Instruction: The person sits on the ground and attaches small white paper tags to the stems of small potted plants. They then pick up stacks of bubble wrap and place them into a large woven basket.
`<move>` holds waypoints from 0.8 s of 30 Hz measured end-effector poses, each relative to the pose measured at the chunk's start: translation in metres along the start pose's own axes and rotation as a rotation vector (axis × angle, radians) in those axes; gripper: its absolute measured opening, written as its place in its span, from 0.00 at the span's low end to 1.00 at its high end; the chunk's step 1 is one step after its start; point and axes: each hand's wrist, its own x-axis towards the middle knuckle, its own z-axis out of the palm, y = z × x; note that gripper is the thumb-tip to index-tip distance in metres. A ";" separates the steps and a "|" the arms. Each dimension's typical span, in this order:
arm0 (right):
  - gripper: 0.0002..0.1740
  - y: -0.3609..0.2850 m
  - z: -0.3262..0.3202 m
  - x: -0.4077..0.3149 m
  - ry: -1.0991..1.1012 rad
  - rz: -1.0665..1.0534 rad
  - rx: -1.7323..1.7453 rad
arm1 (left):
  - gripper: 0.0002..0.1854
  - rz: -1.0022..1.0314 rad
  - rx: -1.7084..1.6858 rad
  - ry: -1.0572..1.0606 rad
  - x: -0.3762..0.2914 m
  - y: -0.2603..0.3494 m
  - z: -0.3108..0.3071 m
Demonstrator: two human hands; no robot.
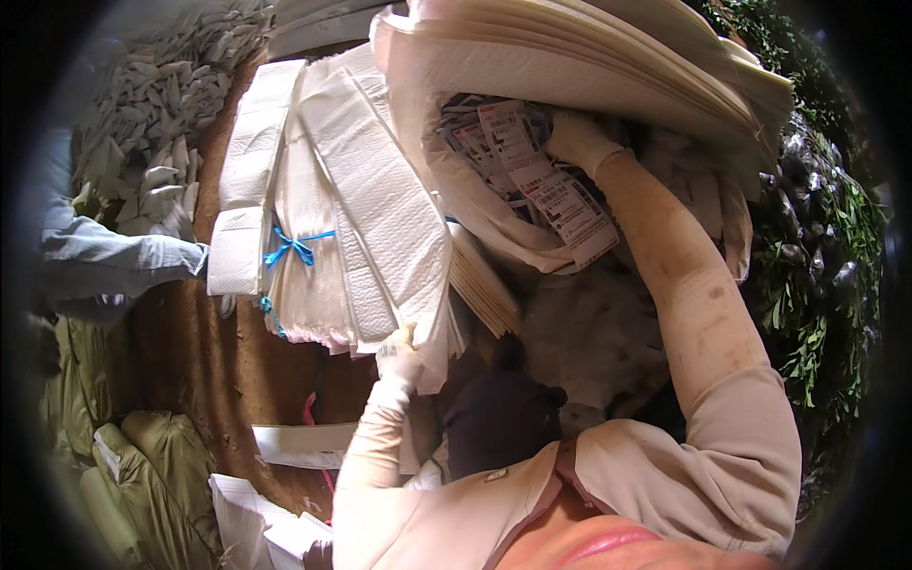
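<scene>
In a pale glove, my left hand point(400, 356) grips the near end of a long white embossed sheet point(385, 192), which lies slanted over a stack of similar sheets. Beside it a bundle of thin white sheets point(306, 285) is tied with a blue ribbon point(290, 246). My gloved right hand point(578, 139) is inside the mouth of a white bag point(474, 196), its fingers mostly hidden. Several printed labels point(563, 206) with barcodes lie in the bag, some hanging over its rim. Whether my right fingers hold anything cannot be seen.
A thick stack of large pale sheets point(570, 64) arches above the bag. At left, another person's sleeve point(128, 256) reaches toward the sheets, near a heap of white packets point(157, 107). Leafy plants point(819, 335) line the right; olive-green sacks point(157, 470) lie lower left.
</scene>
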 end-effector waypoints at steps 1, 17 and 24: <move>0.18 0.003 0.005 0.005 -0.054 0.000 -0.073 | 0.20 -0.089 -0.130 0.077 -0.013 0.009 -0.009; 0.13 0.034 -0.042 -0.076 0.275 0.072 1.110 | 0.15 0.241 0.052 0.249 -0.051 0.162 -0.095; 0.07 0.029 -0.049 -0.092 0.440 -0.103 0.922 | 0.17 0.160 0.168 0.239 -0.051 0.156 -0.060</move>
